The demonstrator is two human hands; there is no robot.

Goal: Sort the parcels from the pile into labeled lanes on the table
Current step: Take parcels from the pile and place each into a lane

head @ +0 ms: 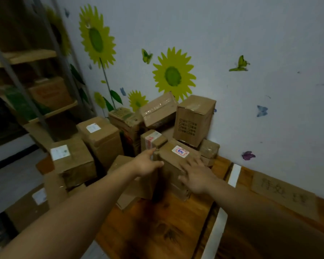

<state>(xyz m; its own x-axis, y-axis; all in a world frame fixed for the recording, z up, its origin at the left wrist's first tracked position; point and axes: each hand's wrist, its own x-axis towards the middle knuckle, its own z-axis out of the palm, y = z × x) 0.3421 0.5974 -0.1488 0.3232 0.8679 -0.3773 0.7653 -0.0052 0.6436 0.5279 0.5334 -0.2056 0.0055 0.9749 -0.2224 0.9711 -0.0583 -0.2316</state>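
Note:
A pile of brown cardboard parcels (pixel 193 118) is stacked in the corner at the far end of the wooden table (pixel 153 230). At the front of the pile sits a parcel with a red-bordered white label (pixel 173 161). My left hand (pixel 148 163) touches its left side with fingers extended. On its top right edge lies my right hand (pixel 196 174), fingers spread. White tape strips (pixel 234 174) divide the table into lanes. A cardboard lane sign (pixel 284 193) with handwritten characters lies at the right.
More parcels with white labels (pixel 73 161) stand left of the table, some on the floor. A metal shelf rack (pixel 36 90) holding boxes fills the left. The wall behind carries sunflower and butterfly stickers.

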